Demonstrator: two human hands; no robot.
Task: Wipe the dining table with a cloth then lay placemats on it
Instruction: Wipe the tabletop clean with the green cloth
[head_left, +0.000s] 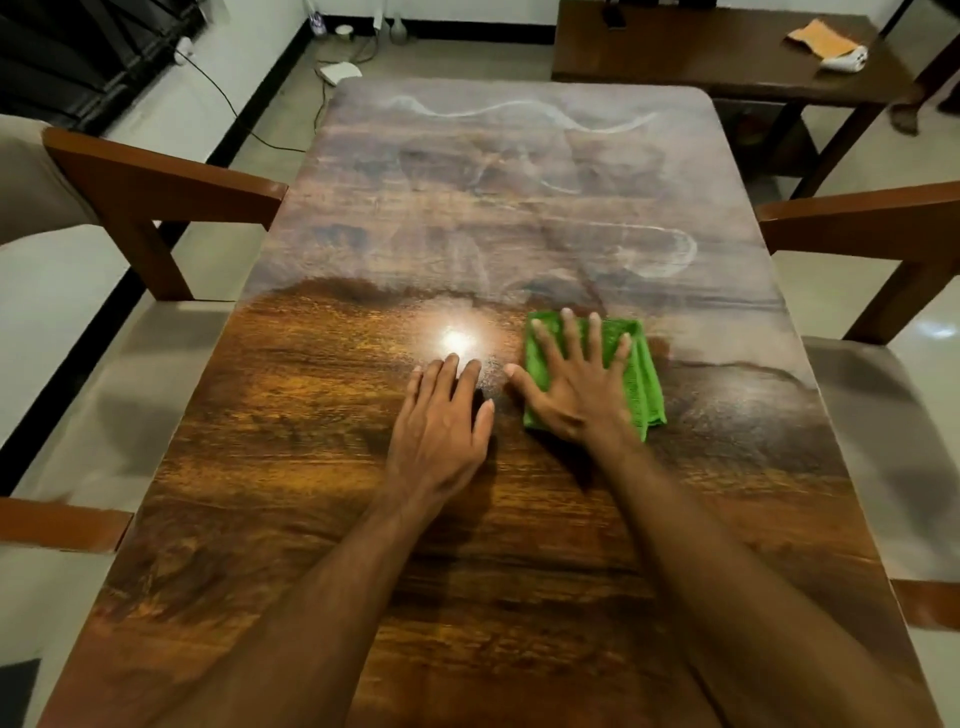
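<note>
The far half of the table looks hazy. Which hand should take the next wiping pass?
Right. The right hand lies flat on the green cloth, at the edge of the hazy far half of the table. The left hand rests on bare wood, holding nothing.

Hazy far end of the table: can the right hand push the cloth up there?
Probably yes. The right hand lies flat on the cloth, and nothing stands on the table between it and the far end; the last stretch may need a lean.
</note>
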